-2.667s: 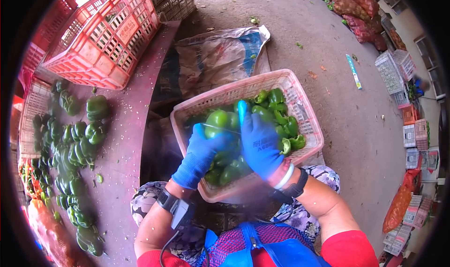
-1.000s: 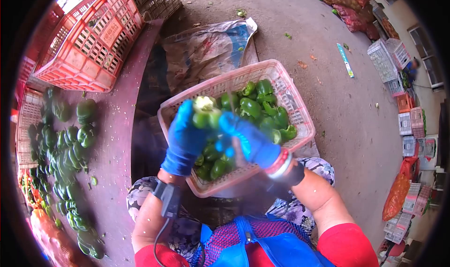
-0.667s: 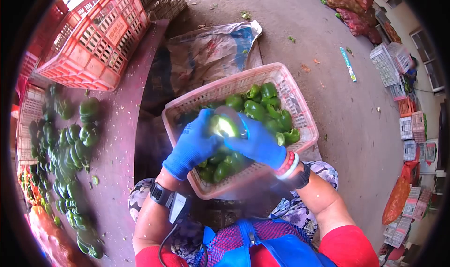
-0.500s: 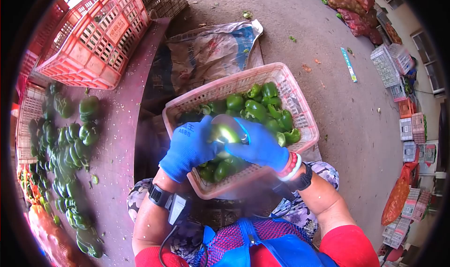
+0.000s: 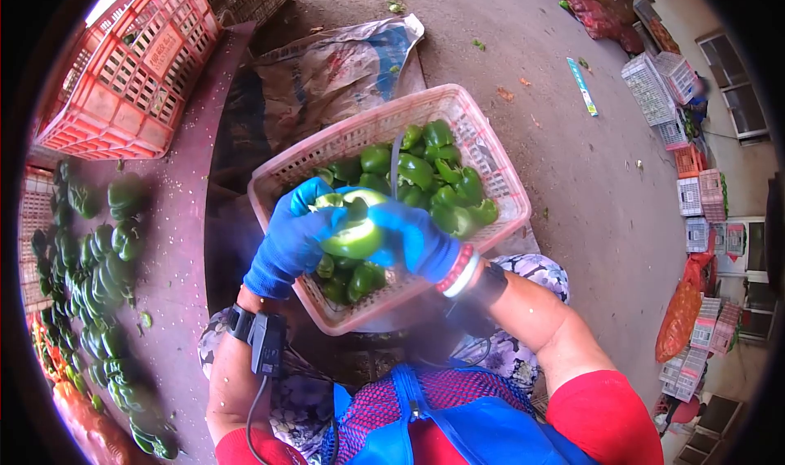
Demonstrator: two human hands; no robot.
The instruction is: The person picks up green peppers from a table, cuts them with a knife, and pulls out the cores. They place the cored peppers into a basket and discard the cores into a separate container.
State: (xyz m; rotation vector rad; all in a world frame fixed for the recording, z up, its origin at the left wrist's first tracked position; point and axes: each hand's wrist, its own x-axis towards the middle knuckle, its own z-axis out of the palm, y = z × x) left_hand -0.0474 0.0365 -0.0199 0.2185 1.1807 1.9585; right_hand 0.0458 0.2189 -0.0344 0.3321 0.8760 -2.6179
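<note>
Both hands wear blue gloves above a pink plastic crate that holds several green peppers. My left hand is closed round the left side of a cut green pepper, whose pale inside shows. At its right side my right hand presses its fingers on the same pepper. A thin curved blade sticks up from my right hand; its handle is hidden in the glove.
Many green peppers lie on a purplish surface at the left. A red crate stands at upper left. Crumpled sacking lies beyond the pink crate. Stacked crates and red sacks are at the right.
The pepper has turned so its cut opening shows, and the blade now points upward. The hands and crate appear farther left and the whole view has shifted.
</note>
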